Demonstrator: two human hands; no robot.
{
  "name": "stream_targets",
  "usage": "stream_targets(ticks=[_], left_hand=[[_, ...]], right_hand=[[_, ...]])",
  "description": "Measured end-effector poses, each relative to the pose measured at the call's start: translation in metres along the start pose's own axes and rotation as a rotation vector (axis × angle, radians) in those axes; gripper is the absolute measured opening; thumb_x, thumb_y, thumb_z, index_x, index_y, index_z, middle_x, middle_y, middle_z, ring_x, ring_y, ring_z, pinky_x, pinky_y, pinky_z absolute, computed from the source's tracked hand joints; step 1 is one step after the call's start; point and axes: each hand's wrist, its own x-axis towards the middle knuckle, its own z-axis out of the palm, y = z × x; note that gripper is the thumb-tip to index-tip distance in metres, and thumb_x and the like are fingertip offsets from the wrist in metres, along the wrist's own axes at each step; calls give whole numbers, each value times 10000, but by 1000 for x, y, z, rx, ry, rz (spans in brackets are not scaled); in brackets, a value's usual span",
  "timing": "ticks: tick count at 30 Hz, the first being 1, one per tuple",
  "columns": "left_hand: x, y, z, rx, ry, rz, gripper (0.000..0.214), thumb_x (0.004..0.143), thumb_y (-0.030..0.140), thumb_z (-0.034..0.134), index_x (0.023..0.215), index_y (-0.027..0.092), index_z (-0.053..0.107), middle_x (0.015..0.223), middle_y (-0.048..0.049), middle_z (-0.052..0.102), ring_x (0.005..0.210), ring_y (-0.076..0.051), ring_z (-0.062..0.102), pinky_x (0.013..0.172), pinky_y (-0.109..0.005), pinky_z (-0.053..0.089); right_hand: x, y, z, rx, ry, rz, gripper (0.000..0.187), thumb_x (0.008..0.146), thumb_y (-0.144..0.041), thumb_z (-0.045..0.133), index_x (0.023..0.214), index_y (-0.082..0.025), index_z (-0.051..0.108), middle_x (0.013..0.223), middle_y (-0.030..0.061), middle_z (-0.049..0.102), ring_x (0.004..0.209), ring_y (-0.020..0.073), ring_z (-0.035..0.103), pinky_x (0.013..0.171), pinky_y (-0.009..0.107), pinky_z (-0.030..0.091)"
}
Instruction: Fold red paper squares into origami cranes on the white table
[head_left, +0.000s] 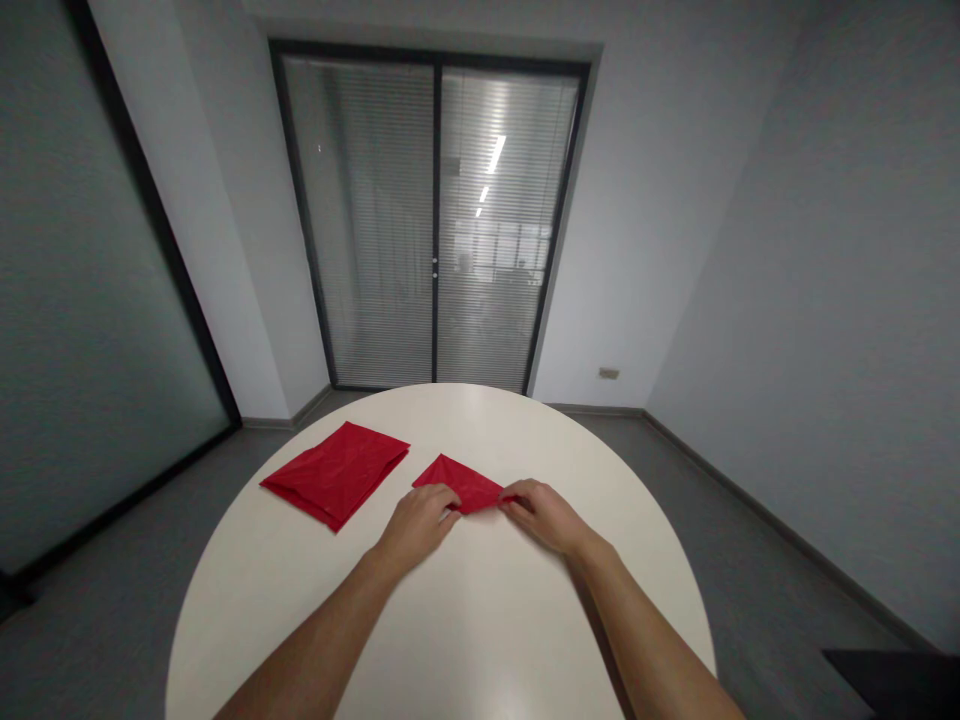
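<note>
A small folded red sheet [466, 486], thin and creased, lies on the white round table [480, 620] between my hands. I cannot tell whether it is paper, cloth or plastic. My left hand [421, 520] is closed at its near left edge, thumb and fingers together, covering part of that side. At the right corner, my right hand [546, 513] pinches the sheet between thumb and fingers. To the left of my left hand lies a larger folded red sheet [337, 472] of similar look, its layers showing along the near edges, with no hand touching it.
The table's curved rim surrounds the work on the far side and both flanks. Beyond it stand glazed doors [435, 220] with blinds, and grey walls [847, 300]. A dark flat object [900, 680] juts in at the lower right.
</note>
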Motion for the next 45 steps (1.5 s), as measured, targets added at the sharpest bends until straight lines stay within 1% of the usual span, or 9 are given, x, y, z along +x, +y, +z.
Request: stream_targets(ticks=[8,16,22,25,27,32,37,41,45], left_hand=[[4,4,-3,22,131,-44,171,977,198,529,1005,220,697,1010,-31,762,939,-226,701,852,-336,518],[5,8,-12,-153,361,-29,198,1013,283,499,1076,240,682,1060,-16,764,967,-195,715,882,-299,527],[8,14,-22,-332,417,-95,203,964,315,558,1042,221,720,990,-35,775,875,-197,709,834,-302,529],[11,16,-25,-465,400,-184,230,928,359,595,1006,198,738,917,-42,773,756,-188,685,737,-294,521],[12,17,-25,-582,382,-242,265,900,403,616,963,181,746,898,-54,771,762,-197,691,716,-292,523],[17,18,-26,-752,341,-298,269,822,417,655,880,170,748,901,-75,771,872,-226,704,819,-324,535],[16,15,-17,-824,148,-338,279,804,397,657,930,160,732,930,-84,761,881,-226,691,781,-308,523],[9,12,-6,-668,56,-298,225,844,310,592,956,173,731,893,-54,750,752,-190,667,685,-274,478],[4,11,-5,-330,30,-288,150,844,245,624,930,220,745,812,-19,738,744,-190,652,670,-267,420]], right_hand=[[0,3,1,66,123,86,251,936,-366,569,1055,-217,731,1012,62,763,899,247,679,822,356,507],[10,6,6,437,327,61,307,919,-458,612,1036,-188,700,1021,86,759,909,236,691,838,366,540],[12,-1,7,699,417,110,426,822,-558,728,992,-168,705,798,61,736,678,191,651,632,319,536],[12,-4,7,774,466,134,444,774,-554,781,975,-162,722,754,51,725,622,166,624,584,296,521],[12,-4,7,819,489,156,450,741,-549,810,955,-162,729,730,44,719,601,158,616,560,286,515],[14,1,6,883,531,224,466,684,-544,850,944,-175,732,742,33,713,600,156,619,532,277,515],[14,9,7,889,489,304,507,658,-563,855,959,-178,719,824,46,730,647,167,643,554,276,509],[13,17,12,850,346,290,489,666,-539,848,931,-158,695,776,37,712,633,152,614,578,270,466],[12,18,16,706,241,220,360,737,-469,789,884,-162,673,765,33,698,688,165,611,668,298,464]])
